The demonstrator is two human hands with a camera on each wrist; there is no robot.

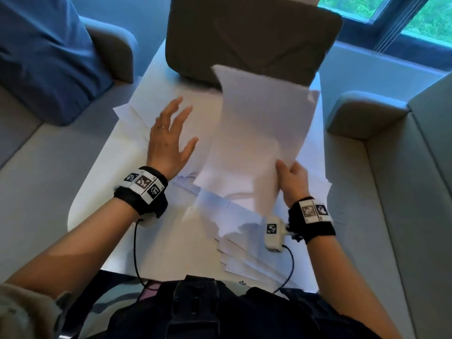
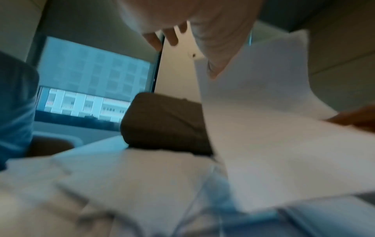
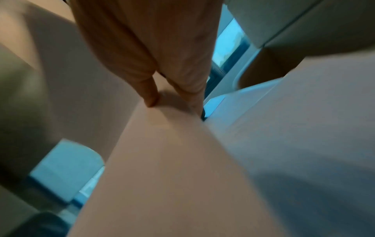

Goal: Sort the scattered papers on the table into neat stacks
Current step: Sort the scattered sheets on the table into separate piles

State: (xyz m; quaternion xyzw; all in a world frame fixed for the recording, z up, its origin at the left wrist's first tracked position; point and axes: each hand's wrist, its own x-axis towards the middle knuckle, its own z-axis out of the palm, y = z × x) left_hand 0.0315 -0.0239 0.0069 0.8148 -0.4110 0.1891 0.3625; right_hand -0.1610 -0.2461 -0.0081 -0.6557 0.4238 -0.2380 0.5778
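Note:
Several white sheets lie scattered over the white table point(image 1: 97, 177). My right hand point(image 1: 291, 177) pinches the near right corner of a lifted bundle of white paper point(image 1: 256, 133), which curves up toward the far end. From the right wrist view the fingers point(image 3: 150, 93) press on that paper point(image 3: 172, 160). My left hand point(image 1: 171, 133) hovers open with fingers spread above the loose sheets point(image 1: 137, 111) at the left, just beside the lifted bundle. The left wrist view shows the raised paper point(image 2: 274, 136) and flat sheets point(image 2: 131, 176) below it. More sheets point(image 1: 244, 255) fan out near the front edge.
A dark brown cushion point(image 1: 249, 35) sits at the table's far end, behind the lifted paper. Grey sofas point(image 1: 403, 192) flank the table on both sides, with a blue cushion point(image 1: 41, 50) on the left one. A window point(image 1: 415, 15) is at the far right.

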